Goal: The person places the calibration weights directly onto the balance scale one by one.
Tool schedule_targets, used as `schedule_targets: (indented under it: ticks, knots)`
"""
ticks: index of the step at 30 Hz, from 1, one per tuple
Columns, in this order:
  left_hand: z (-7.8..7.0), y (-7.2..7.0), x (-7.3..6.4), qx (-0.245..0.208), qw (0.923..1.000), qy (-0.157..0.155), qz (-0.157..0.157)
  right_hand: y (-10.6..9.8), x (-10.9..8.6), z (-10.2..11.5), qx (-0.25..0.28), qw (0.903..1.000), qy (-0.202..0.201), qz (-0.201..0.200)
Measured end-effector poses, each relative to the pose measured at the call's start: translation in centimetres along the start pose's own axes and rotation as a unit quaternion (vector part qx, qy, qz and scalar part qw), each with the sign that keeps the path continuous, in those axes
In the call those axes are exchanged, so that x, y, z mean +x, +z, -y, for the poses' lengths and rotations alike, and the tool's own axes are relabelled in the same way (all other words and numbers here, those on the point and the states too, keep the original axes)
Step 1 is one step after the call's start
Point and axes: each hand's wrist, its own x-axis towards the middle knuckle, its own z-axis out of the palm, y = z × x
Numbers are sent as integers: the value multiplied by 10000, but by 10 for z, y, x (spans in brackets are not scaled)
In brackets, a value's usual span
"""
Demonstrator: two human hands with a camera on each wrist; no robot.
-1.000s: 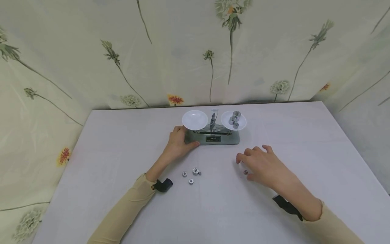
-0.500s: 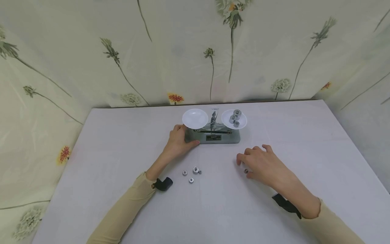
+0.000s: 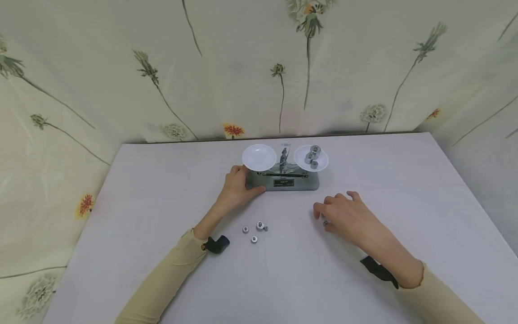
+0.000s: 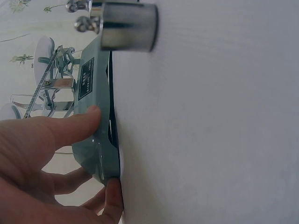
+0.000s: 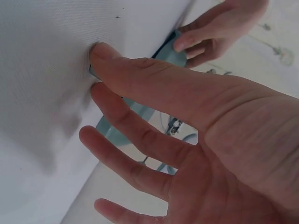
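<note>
My left hand (image 3: 238, 188) grips the left end of a balance scale (image 3: 299, 182) with a grey-green base. Its thumb lies along the front face, and the other fingers are at the end and behind, as the left wrist view shows. Out to the right, my right hand (image 3: 344, 217) pinches a small metal weight (image 3: 325, 223) between thumb and index finger, low over the table. The right wrist view mostly hides that weight behind the fingertips; the other fingers are spread. Several metal weights (image 3: 314, 153) stand in the right pan (image 3: 300, 157), while the left pan (image 3: 259, 158) is bare.
Several loose weights stand on the white table (image 3: 194, 279) between the hands, the largest weight (image 3: 260, 226) beside a tiny one (image 3: 265, 228). A flower-print cloth (image 3: 234, 81) hangs behind the table's back edge.
My right thumb has closed in towards the index finger, and the small weight has shifted slightly up and left between them. The left hand and the scale stay as they were.
</note>
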Motion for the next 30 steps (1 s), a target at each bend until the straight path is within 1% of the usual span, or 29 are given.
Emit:
schedule_targets:
  ticks: [6, 16, 30]
  knots:
    - [0, 0, 0, 0, 10000, 53, -38, 0, 1, 0, -31, 10000, 6, -22]
    - [-2, 0, 0, -37, 10000, -42, -3, 0, 4, -1, -17, 10000, 1, -28]
    - [-1, 0, -1, -95, 10000, -15, -12, 0, 6, 0, -120, 9999, -6, -89]
